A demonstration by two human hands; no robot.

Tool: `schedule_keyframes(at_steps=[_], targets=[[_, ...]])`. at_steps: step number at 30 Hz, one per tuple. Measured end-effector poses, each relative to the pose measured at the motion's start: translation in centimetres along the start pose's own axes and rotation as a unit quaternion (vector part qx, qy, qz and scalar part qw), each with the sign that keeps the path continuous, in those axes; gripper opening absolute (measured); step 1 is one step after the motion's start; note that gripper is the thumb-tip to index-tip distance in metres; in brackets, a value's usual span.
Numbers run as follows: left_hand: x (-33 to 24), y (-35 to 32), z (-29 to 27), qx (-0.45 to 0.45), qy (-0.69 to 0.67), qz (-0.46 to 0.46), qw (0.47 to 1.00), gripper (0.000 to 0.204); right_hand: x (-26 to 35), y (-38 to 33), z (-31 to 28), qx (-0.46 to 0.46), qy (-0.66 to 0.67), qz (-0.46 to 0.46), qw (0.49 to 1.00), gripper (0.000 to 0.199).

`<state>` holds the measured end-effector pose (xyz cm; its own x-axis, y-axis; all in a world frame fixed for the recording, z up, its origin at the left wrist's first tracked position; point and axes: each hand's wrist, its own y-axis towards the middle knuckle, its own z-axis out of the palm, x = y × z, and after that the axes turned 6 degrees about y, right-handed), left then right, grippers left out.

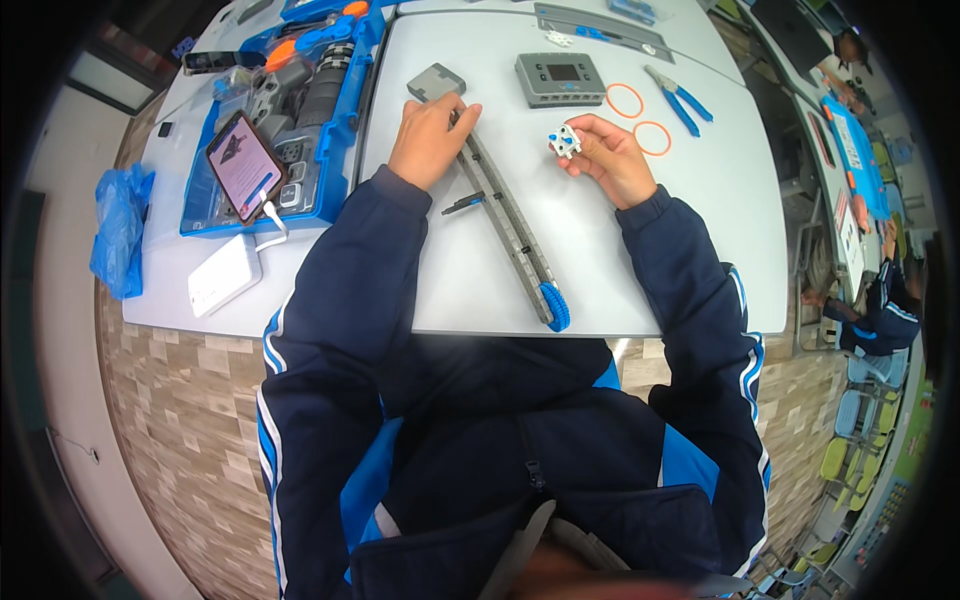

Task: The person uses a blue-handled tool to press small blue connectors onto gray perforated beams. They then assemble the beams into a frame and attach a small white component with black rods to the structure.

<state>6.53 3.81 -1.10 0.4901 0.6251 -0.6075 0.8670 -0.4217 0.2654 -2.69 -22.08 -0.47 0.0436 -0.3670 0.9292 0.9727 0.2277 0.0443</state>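
Observation:
My left hand (428,142) is closed around the far end of a long grey beam assembly (505,225), hiding that end. The beam lies slantwise on the table, with a blue ribbed piece (554,306) at its near end and a short dark rod (463,204) sticking out to the left. A grey block (437,82) sits just beyond my left fingers. In my right hand (614,158), a small white connector piece (564,141) with blue pins is pinched between thumb and fingers, to the right of the beam.
Behind stands a grey controller with a screen (560,80). Two orange rings (625,100) and blue-handled pliers (680,100) lie to its right. At left, a blue parts case (335,170) holds a propped phone (243,165), cabled to a white power bank (225,275). Other people sit at far right.

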Motion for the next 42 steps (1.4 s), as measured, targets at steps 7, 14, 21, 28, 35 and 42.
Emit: schedule_keyframes(at_steps=[7, 14, 21, 28, 35, 42], targets=[[-2.3, -1.2, -0.3, -0.123, 0.173, 0.115, 0.970, 0.020, 0.0, 0.0, 0.6, -0.007, -0.046, -0.015, 0.999, 0.020], [-6.3, -2.1, -1.3, 0.084, -0.290, 0.089, 0.949, 0.023, 0.0, -0.1, 1.4, 0.017, -0.094, -0.034, 0.995, 0.021], [-5.8, -2.1, -1.1, 0.177, -0.390, 0.012, 0.904, 0.017, 0.4, -0.1, 1.8, 0.056, -0.112, 0.021, 0.992, 0.015], [-6.1, -2.4, -0.7, 0.186, -0.381, -0.009, 0.906, 0.016, 0.8, -0.3, 1.9, 0.055, -0.103, 0.039, 0.992, 0.011], [-6.1, -2.6, -0.4, 0.178, -0.375, 0.009, 0.910, 0.016, 0.8, -0.3, 2.2, 0.048, -0.094, 0.040, 0.994, 0.010], [-6.2, -2.8, -0.2, 0.189, -0.405, -0.018, 0.894, 0.016, 0.7, -0.5, 2.3, 0.045, -0.091, 0.042, 0.994, 0.009]])
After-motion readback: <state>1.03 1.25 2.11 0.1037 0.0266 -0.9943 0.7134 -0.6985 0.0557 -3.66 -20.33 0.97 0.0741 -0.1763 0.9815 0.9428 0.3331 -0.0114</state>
